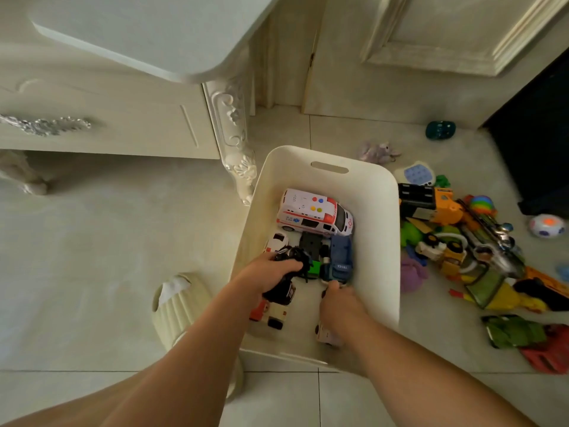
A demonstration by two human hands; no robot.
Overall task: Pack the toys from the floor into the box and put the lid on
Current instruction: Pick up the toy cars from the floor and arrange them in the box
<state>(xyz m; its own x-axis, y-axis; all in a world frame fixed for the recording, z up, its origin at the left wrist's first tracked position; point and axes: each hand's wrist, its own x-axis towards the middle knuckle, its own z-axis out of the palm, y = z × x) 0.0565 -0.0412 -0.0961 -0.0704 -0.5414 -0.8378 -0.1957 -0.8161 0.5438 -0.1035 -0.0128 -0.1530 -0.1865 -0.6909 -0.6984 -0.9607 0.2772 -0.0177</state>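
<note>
1 left grip (271, 269) holds 1 black car (281, 292).

I see the white box (377, 211) standing open on the floor (123, 241), with a handle slot in its far wall. Inside, a white ambulance (314, 215) lies across the far end. A blue truck (338, 260) sits just nearer, a small white car (277, 241) by the left wall, and a white-and-orange car (271, 315) towards the front. My left hand (271, 269) grips a black car (281, 292) inside the box. My right hand (338, 303) is at the blue truck's near end. Right of the box a heap of toys (446, 251) lies on the floor, among them an orange truck (443, 208), a purple plush (412, 275) and a spotted ball (546, 225).
</note>
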